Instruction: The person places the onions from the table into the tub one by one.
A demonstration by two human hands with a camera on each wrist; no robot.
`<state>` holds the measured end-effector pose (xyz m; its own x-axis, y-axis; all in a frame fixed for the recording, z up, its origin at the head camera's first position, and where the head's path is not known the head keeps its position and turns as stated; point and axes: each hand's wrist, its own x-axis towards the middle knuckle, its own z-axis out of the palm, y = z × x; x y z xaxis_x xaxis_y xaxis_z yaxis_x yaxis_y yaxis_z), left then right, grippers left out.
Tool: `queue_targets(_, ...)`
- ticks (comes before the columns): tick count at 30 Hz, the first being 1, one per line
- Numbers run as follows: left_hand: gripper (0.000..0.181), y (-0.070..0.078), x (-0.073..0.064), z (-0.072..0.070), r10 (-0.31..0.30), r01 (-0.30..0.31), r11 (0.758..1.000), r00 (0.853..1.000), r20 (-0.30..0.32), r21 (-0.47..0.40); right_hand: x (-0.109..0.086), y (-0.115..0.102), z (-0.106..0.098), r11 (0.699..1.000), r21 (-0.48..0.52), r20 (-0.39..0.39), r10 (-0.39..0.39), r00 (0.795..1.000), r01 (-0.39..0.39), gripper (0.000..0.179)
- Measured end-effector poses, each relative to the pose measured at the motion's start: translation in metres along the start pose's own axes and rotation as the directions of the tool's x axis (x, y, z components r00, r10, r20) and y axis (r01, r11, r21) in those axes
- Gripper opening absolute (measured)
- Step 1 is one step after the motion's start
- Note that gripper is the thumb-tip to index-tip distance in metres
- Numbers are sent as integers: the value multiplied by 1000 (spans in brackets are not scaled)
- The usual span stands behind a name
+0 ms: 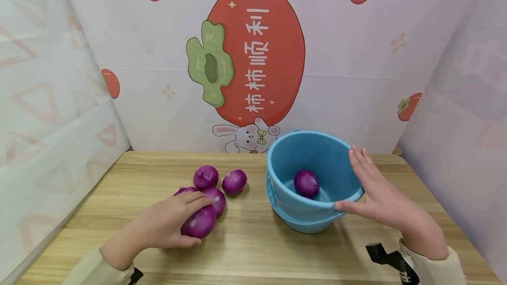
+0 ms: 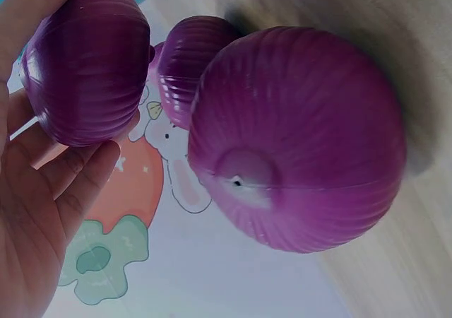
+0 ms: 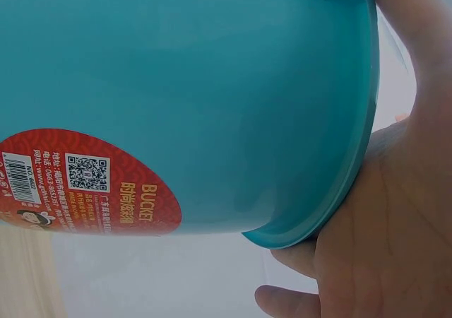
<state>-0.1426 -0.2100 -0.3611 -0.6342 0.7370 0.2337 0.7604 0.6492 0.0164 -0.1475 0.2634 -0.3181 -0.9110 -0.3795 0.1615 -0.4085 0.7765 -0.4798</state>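
My left hand (image 1: 170, 221) holds a purple onion (image 1: 200, 222) at the front of a small cluster on the table. In the left wrist view, thumb and fingers lie round this onion (image 2: 88, 67), and a bigger-looking onion (image 2: 304, 141) fills the foreground. Close by are another onion (image 1: 215, 201), one behind it (image 1: 206, 177) and one further right (image 1: 234, 182); a further one is partly hidden by the hand. My right hand (image 1: 380, 197) grips the rim of a blue bucket (image 1: 313, 214), thumb on the near side, fingers along the far right. Inside lies an onion (image 1: 306, 183), with purple showing beneath it.
The wooden table (image 1: 245, 254) runs back to a white backdrop (image 1: 336, 87) printed with persimmons and a rabbit. Pale cloth walls stand left and right. The bucket's handle (image 1: 271, 192) hangs on its left side, and a red label (image 3: 92, 184) is on its outside.
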Motion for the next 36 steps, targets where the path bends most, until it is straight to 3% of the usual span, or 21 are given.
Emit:
queue_targets(8,81,0,2,-7,9,-9,1000,1000,-24,1,1,-1,-1,1000,7,-2,-5,1000,5,122)
queue_targets(23,79,5,7,-19,-4,4,1000,1000,-14,2,1,-2,0,1000,0,0,6,1000,-6,122)
queue_targets(36,78,9,11,-25,43,-42,999,998,-48,29,0,1,0,1000,8,-2,-5,1000,5,122)
